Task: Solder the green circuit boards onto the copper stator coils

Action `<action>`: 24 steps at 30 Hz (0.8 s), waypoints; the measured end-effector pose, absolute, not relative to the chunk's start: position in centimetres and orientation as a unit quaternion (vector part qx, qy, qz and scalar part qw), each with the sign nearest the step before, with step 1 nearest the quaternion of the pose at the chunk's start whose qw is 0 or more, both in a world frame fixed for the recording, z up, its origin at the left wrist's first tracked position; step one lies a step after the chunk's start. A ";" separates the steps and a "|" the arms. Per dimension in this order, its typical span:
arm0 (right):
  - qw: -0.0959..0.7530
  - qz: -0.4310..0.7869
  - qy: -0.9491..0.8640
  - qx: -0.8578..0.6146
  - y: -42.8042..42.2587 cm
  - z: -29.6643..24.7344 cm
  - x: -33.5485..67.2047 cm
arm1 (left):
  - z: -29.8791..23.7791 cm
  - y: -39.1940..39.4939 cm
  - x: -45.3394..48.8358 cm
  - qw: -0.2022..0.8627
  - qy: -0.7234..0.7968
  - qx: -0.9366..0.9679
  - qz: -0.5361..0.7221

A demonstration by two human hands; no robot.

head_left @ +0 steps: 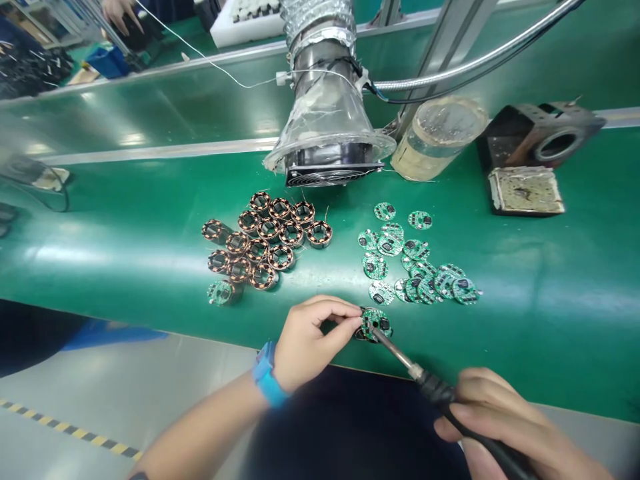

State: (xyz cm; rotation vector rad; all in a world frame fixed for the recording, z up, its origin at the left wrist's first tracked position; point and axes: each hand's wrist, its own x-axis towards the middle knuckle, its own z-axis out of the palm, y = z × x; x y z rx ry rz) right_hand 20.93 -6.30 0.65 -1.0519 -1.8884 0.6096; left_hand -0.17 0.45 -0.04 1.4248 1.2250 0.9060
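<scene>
The round circuit board (385,323) is at lower centre of the frame, just above the bench's near edge, with dark and copper parts, apparently a wound ring, showing beneath it. My left hand (310,337) pinches this piece at its left side between thumb and fingers. My right hand (500,413), lower right, is closed around the handle of a soldering iron (435,390); its tip meets the board's face, though I cannot confirm actual contact.

Handling assessment: the board should be light, stiff and fragile on its populated face; the ring probably adds some weight. Hold by the rim, clear of components and of the hot tip.

Loose boards (424,290) lie just beyond, right of centre, some overlapping. Wound rings (267,230) stand grouped left of centre; one at the near end carries a board (219,292). An extraction hood (330,120) hangs at upper centre; a sponge (525,190) sits upper right.
</scene>
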 end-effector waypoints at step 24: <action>0.431 0.250 -0.720 -0.484 -7.7 -0.9 22.2 | -0.7 0.2 -0.2 0.447 0.504 0.628 0.390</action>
